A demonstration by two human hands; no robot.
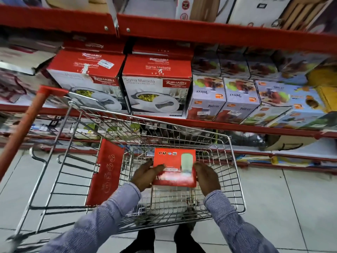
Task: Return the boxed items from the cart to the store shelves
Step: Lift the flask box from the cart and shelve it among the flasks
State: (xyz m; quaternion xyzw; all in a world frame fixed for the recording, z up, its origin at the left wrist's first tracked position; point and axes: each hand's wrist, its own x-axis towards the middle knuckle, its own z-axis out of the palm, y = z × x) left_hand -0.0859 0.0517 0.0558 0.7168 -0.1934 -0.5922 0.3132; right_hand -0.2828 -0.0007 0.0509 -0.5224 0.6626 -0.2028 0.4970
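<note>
Both hands, left (pixel 145 175) and right (pixel 207 178), are grasping a red box (pixel 174 168) by its sides inside the wire cart (pixel 235 172). The cart's red flap (pixel 106 172) is standing just left of it. Casserole boxes (pixel 156 88) and juicer boxes (pixel 221 99) are crowding the shelf (pixel 237 126) ahead.

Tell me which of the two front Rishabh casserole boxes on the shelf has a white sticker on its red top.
The left Rishabh box, behind the cart handle: its top carries a white sticker. The right Rishabh box has none.
</note>
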